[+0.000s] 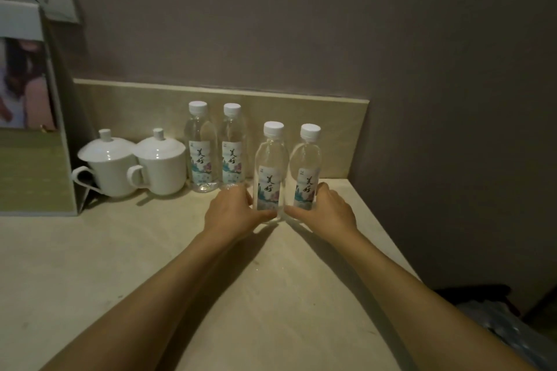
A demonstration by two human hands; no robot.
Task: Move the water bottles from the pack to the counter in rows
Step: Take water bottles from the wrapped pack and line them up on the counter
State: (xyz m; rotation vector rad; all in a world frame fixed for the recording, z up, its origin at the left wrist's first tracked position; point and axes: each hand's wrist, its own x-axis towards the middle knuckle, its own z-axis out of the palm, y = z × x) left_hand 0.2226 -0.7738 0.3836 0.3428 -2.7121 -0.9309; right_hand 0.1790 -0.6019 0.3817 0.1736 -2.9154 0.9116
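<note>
Nearest, both hands grip upright water bottles low down on the beige surface: the left hand curls around the left front bottle, the right hand around the right front bottle. Behind stand two more bottles beside two lidded white cups, by the backsplash.

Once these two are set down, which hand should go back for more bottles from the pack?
Probably right. The pack seems to lie low past the counter's right edge, on the right hand's side. The left hand would have to cross over. Each hand grips a bottle now.
</note>
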